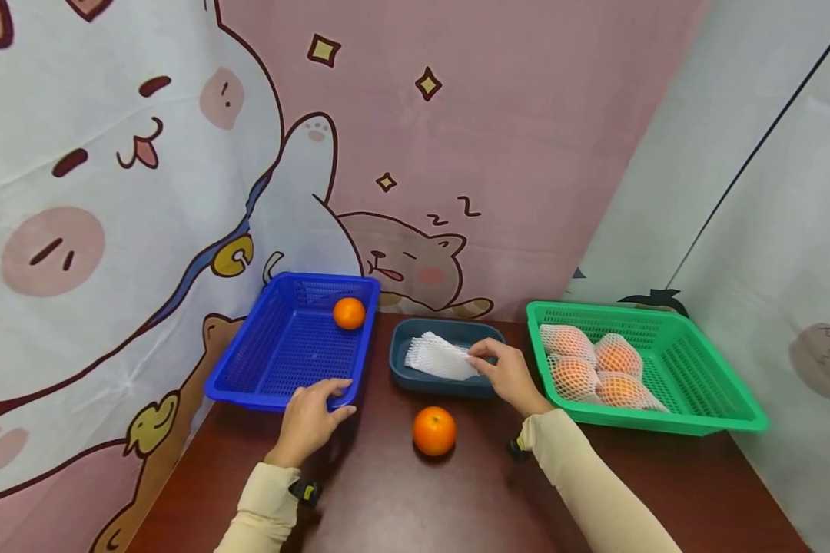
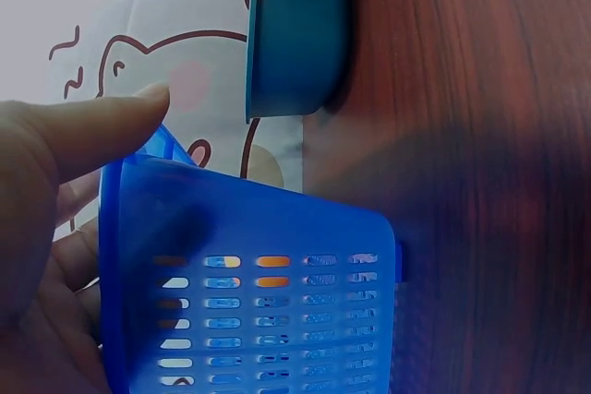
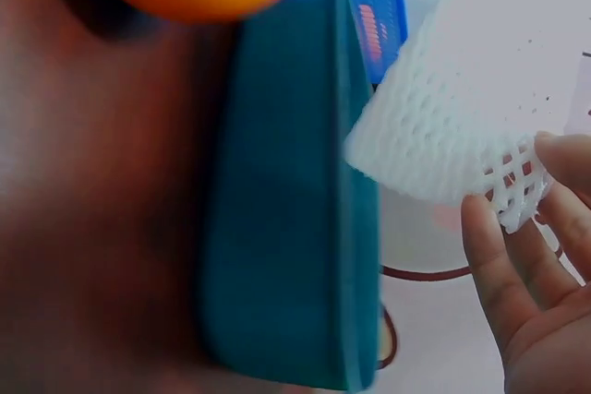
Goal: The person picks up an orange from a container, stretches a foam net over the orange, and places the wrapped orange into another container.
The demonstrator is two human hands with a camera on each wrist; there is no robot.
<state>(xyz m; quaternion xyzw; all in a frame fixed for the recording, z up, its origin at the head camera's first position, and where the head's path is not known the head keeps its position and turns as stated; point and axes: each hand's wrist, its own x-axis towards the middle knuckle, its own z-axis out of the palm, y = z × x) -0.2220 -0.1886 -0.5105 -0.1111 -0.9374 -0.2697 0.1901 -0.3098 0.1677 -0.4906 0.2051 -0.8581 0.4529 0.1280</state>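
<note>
My right hand (image 1: 503, 374) pinches one end of a white foam fruit net (image 1: 439, 358), seen over the dark teal tray (image 1: 415, 382). The mesh of this net shows clearly in the right wrist view, with thumb and fingers at its narrow end. My left hand (image 1: 309, 418) is at the near right corner of the blue basket (image 1: 249, 395), its fingers loosely bent about the rim. In the left wrist view the thumb (image 2: 111, 131) stretches past the corner; firm contact cannot be told. A bare orange (image 1: 434, 432) sits on the table in front of the tray.
Inside the blue basket, another orange (image 1: 349, 313) lies at the back right. To the right stands a green basket (image 1: 715, 384) holding several netted fruits (image 1: 619, 357) in its left half. A printed cloth (image 1: 519, 153) hangs behind the brown table (image 1: 387, 499).
</note>
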